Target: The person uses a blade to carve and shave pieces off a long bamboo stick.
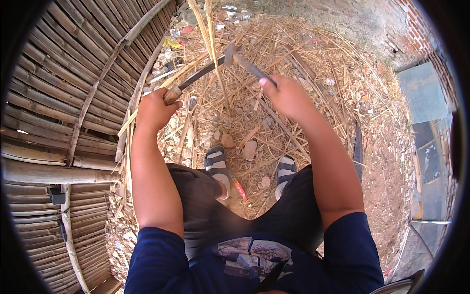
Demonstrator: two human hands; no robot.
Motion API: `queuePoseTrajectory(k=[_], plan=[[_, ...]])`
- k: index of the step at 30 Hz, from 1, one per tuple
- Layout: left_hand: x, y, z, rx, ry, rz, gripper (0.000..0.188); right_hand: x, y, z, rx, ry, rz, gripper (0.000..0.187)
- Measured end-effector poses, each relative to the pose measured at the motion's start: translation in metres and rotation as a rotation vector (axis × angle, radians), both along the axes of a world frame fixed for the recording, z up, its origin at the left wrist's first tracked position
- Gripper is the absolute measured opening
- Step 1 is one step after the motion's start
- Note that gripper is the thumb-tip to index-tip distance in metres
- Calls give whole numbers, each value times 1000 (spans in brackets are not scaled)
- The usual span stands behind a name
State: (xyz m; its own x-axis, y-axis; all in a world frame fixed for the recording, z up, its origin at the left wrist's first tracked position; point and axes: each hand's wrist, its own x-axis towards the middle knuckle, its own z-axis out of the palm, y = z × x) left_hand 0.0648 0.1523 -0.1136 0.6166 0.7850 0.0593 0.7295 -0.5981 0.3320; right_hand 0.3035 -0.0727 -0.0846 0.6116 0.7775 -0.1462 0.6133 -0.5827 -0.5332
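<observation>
My left hand (157, 109) is closed around the wooden handle (172, 95) of a curved blade (201, 73), which looks like a sickle or machete. The blade points away to the right and crosses a pale upright bamboo piece (210, 36) that parts into strips toward its top. In my right hand (289, 95) is a hammer (249, 66), gripped by its dark handle. Its slightly blurred head is by the far end of the blade; I cannot tell whether the two touch.
A slatted bamboo wall (73, 73) rises close on my left. Straw-like shavings and stones (249, 150) cover the ground around my sandals (216, 159). A brick and plaster wall (362, 24) stands at the far side, with grey-blue panels (423, 92) to the right.
</observation>
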Motion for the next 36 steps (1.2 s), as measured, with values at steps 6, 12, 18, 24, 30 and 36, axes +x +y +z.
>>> queuePoseTrajectory(k=[6, 12, 18, 24, 30, 36], plan=[[8, -5, 5, -25, 0, -32, 50, -1, -2, 6, 490, -60, -108, 49], [8, -10, 13, -77, 31, -23, 44, 5, 18, -31, 8, -73, 39, 46], [8, -11, 4, -44, 23, 3, 41, 3, 18, -24, 70, -31, 5, 49], [13, -9, 5, -50, 39, -24, 41, -3, -1, 10, 461, -116, -72, 49], [12, -2, -5, -28, 50, -6, 46, 13, 7, -14, -85, -75, 37, 51], [9, 0, -1, -53, 57, 1, 39, 22, 5, -45, -281, -99, 197, 51]])
